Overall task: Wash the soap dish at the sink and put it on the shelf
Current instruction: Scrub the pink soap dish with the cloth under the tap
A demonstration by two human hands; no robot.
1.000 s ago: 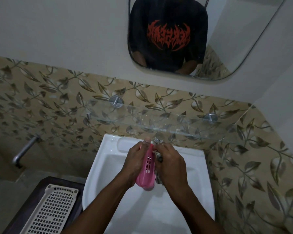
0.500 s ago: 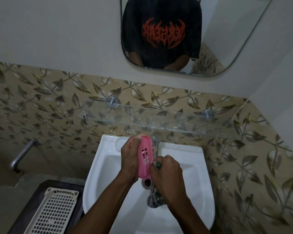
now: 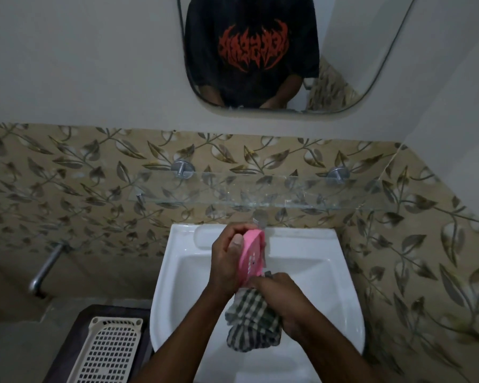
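— Where is the soap dish?

— The pink soap dish [image 3: 252, 254] is held over the white sink [image 3: 310, 275], towards its far side. It is turned up on its edge, long side running from far to near, with small drain holes showing on the face that points right.

— Who has hold of it?

— A person standing at the sink. Their left hand [image 3: 226, 262] grips it from the left: the fingers curl over the far end and the thumb lies along the side facing the person.

— And the other hand?

— The right hand [image 3: 284, 298] is at the near end of the dish, fingers curled tight round a checked cloth [image 3: 250, 326]. The bunched cloth hangs down into the sink below both hands. The right fingertips touch the dish's near end; I cannot tell whether the cloth itself presses on it.

— Where is the shelf?

— A clear glass shelf [image 3: 302, 190] runs across the wall just beyond the sink, carried on two round metal brackets [image 3: 181, 169]. Behind it are leaf-patterned tiles [image 3: 67, 189]. Higher up hangs a mirror [image 3: 349, 64], which shows the person's dark T-shirt with red lettering.

— Anything else nearby?

— To the left of the sink, near us, a cream slotted plastic tray [image 3: 108, 352] lies on a dark surface. A metal pipe [image 3: 46, 268] sticks out of the left wall.
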